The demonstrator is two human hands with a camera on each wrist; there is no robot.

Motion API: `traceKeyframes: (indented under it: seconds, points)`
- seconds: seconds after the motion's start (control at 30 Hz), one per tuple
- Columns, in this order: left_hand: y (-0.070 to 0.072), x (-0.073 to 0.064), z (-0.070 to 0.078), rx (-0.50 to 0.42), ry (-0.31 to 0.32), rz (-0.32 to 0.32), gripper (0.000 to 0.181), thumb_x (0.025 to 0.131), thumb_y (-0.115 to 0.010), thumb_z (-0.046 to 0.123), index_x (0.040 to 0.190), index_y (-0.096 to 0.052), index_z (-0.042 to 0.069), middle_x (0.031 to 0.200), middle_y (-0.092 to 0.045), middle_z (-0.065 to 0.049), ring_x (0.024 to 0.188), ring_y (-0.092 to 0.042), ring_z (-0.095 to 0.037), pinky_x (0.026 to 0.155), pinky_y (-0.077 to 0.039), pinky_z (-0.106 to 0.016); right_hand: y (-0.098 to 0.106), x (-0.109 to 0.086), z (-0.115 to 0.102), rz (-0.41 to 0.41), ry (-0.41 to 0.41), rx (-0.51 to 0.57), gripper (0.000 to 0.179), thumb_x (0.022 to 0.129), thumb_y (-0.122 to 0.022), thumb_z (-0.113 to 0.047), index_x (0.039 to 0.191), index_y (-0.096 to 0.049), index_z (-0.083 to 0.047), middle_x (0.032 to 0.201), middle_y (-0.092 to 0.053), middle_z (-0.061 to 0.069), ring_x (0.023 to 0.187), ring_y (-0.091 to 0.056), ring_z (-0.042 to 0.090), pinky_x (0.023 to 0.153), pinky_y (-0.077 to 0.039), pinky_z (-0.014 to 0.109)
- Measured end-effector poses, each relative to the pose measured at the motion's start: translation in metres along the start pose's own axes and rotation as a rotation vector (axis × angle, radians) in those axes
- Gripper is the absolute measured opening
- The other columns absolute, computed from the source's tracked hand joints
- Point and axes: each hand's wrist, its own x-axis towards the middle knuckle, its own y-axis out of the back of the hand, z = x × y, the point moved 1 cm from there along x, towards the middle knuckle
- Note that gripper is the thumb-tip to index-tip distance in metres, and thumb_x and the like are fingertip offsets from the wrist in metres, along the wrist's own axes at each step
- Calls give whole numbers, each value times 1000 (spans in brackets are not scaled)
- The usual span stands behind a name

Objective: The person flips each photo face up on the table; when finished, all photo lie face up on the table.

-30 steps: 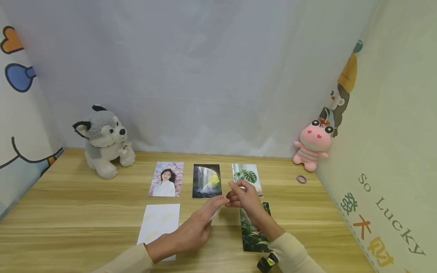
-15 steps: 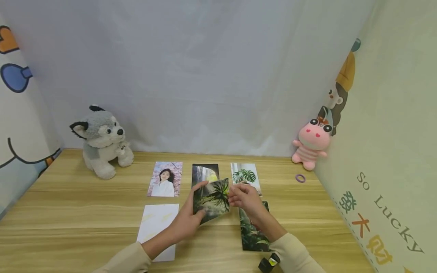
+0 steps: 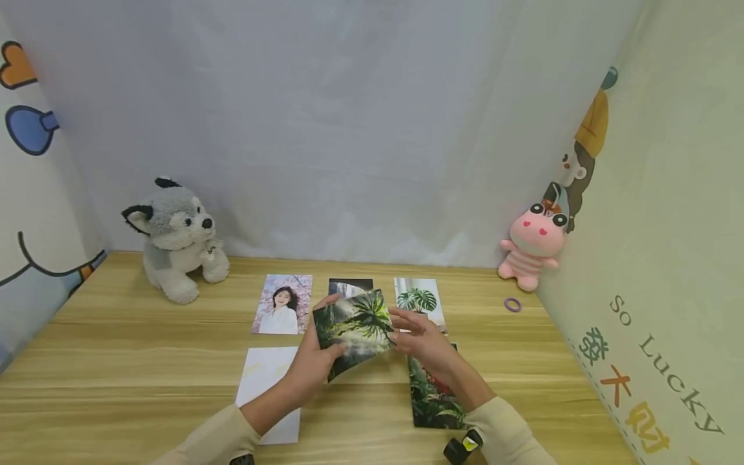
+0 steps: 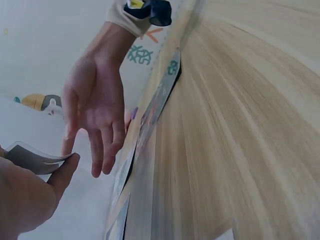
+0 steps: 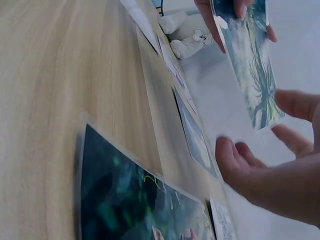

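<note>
In the head view my left hand (image 3: 310, 361) grips a green tree photo (image 3: 357, 329) above the table, its thumb on the front. In the left wrist view the photo (image 4: 37, 157) looks bent; I cannot tell if it is a single sheet. My right hand (image 3: 427, 342) is at the photo's right edge, fingers fairly straight, with the thumb touching near the corner. The right wrist view shows the right hand's (image 5: 280, 165) fingers spread around that end. Behind the held photo, a waterfall photo (image 3: 349, 284) is partly hidden. A fern photo (image 3: 430, 400) lies under the right forearm.
On the wooden table (image 3: 145, 361) lie a portrait photo (image 3: 281, 307), a leaf photo (image 3: 418, 294) and a white card (image 3: 264, 371). A plush husky (image 3: 180, 239) sits at the back left. A pink plush toy (image 3: 531, 248) and a purple ring (image 3: 513, 304) are at the right.
The held photo has turned from edge-on to face up and shifted slightly left and away. My right hand's fingers have spread from a pinch at its edge.
</note>
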Motion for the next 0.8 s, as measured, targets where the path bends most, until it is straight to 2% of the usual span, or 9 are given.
traceKeyframes:
  seconds: [0.1, 0.13, 0.2, 0.27, 0.33, 0.37, 0.6, 0.7, 0.8]
  points:
    - [1, 2, 0, -103, 25, 16, 81, 89, -43, -21, 156, -20, 19, 164, -20, -14, 143, -37, -39, 87, -48, -27, 2, -1, 3, -102, -17, 54, 78, 96, -62, -4, 161, -19, -15, 161, -11, 35, 135, -45, 48, 107, -48, 48]
    - [1, 3, 0, -136, 31, 19, 81, 89, -42, -21, 155, -19, 19, 163, -23, -15, 143, -38, -39, 88, -49, -26, 2, -1, 3, -125, -19, 69, 83, 96, -62, -2, 162, -15, -18, 157, -16, 39, 130, -51, 46, 106, -49, 47]
    - [-1, 4, 0, -169, 31, 30, 79, 90, -42, -20, 155, -18, 18, 161, -26, -16, 141, -40, -40, 89, -51, -25, -1, -1, 4, -154, -22, 108, 89, 95, -62, 0, 162, -9, -23, 139, -43, 40, 116, -63, 40, 103, -51, 43]
    - [-2, 5, -1, -188, 19, 42, 78, 90, -43, -20, 155, -18, 16, 160, -28, -18, 141, -40, -41, 89, -52, -23, -4, 0, 3, -177, -19, 161, 92, 95, -61, 2, 162, -5, -28, 113, -64, 29, 102, -71, 31, 98, -54, 40]
    - [-4, 5, -1, -193, 5, 59, 77, 89, -44, -20, 155, -19, 13, 159, -29, -20, 140, -40, -41, 89, -51, -21, -7, 1, 1, -191, -16, 219, 92, 96, -59, 3, 162, -3, -30, 86, -71, 14, 91, -74, 23, 92, -58, 36]
    - [-5, 5, -1, -196, -1, 68, 77, 88, -45, -20, 154, -20, 12, 158, -29, -20, 140, -39, -40, 89, -51, -21, -9, 1, 1, -194, -17, 248, 92, 96, -58, 4, 162, -3, -31, 81, -73, 9, 88, -75, 20, 88, -59, 35]
    - [-8, 6, -1, -197, -1, 102, 81, 84, -47, -21, 154, -22, 11, 155, -33, -22, 133, -44, -36, 85, -51, -20, -16, 2, 1, -140, -17, 289, 90, 96, -53, 9, 162, -4, -29, 82, -76, 6, 73, -74, 13, 71, -60, 27]
    - [-7, 6, -1, -195, 8, 75, 80, 86, -48, -19, 154, -21, 13, 154, -35, -23, 128, -50, -30, 83, -52, -20, -17, 2, 2, -106, -25, 262, 90, 96, -52, 10, 162, -5, -29, 80, -76, 4, 71, -73, 12, 70, -60, 26]
    - [-5, 4, 0, -208, 29, 34, 74, 93, -49, -11, 156, -21, 17, 152, -37, -22, 113, -58, -20, 79, -53, -23, -17, 3, 2, -87, -26, 252, 90, 95, -52, 10, 162, -5, -27, 79, -75, 4, 70, -73, 11, 69, -59, 25]
